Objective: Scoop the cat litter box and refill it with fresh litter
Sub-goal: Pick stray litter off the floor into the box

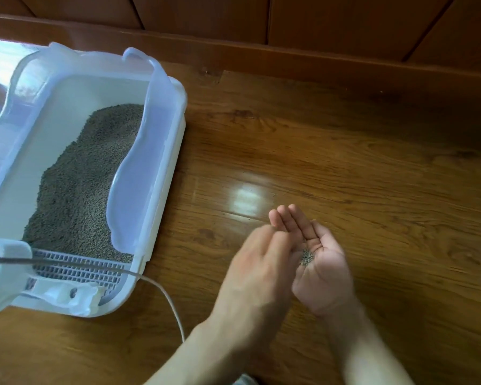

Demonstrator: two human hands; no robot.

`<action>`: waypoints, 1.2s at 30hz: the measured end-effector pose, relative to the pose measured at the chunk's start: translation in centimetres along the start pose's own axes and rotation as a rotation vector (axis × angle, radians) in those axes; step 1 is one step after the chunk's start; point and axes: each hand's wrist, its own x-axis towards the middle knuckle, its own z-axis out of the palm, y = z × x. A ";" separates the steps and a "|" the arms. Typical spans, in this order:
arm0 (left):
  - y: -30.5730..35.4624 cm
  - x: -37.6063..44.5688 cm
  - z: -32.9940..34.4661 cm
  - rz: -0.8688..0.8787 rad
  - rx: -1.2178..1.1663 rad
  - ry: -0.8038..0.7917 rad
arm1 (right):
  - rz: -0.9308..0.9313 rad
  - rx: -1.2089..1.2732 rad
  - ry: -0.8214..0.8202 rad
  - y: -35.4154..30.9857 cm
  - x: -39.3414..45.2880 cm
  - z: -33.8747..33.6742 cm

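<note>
Loosely, the right hand (315, 262) lay flat-fingered, cupping stray litter (306, 256), light grains that would roll off; the blurred left hand (257, 269) brushed beside it, fingers relaxed.

Head view looks steeply down, close over the wooden floor (345, 151)

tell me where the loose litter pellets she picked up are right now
In the head view, the small pile of pellets lies in the upturned palm of the right hand, right of the litter box, above the wooden floor.
</note>
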 end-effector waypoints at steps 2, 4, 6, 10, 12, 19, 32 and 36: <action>0.7 0.6 1.3 0.095 0.088 -0.038 | 0.003 -0.010 -0.006 0.0 -0.1 0.1; 1.0 0.8 2.0 0.109 0.126 -0.127 | -0.003 0.009 -0.035 -0.5 -0.3 0.3; 1.2 0.5 1.7 0.098 0.068 -0.168 | -0.025 0.059 -0.064 -1.1 -0.4 0.4; -0.1 -0.3 -0.3 0.062 -0.031 0.020 | -0.066 0.134 -0.079 -2.5 -0.2 0.0; -2.7 -0.6 -0.8 -0.054 0.044 0.045 | -0.050 0.159 -0.085 -2.8 0.0 -0.5; -8.4 -1.5 0.9 -0.036 0.553 -0.433 | -0.061 0.128 -0.096 -2.2 0.4 -0.7; -10.1 -1.3 1.5 0.309 0.379 -0.428 | -0.045 0.083 -0.055 -1.9 0.3 -0.6; -9.9 -0.8 1.5 0.290 0.341 -0.400 | -0.038 0.074 -0.049 -1.9 0.3 -0.4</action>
